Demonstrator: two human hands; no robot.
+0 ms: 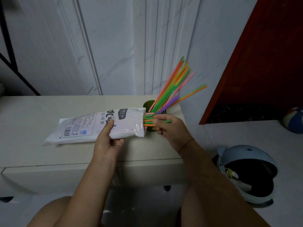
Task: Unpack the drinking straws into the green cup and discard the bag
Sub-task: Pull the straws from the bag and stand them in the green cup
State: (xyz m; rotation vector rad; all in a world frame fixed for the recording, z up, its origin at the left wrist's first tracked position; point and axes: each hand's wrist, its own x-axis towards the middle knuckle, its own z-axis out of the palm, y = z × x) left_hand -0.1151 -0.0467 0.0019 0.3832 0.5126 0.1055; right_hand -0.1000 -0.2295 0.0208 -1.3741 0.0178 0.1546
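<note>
Now right-hand fingers [157, 124] pinch straw ends [148, 119] protruding from bag [98, 126]

The white plastic bag [98, 126] carries all the print, seen upside down from the head camera. Large teal Chinese characters include 吸管; the bigger ones beside them are partly covered and unclear. A dark label near the open end holds small illegible characters. A barcode and a blue round mark sit toward the closed end, their digits too small to read.
</note>
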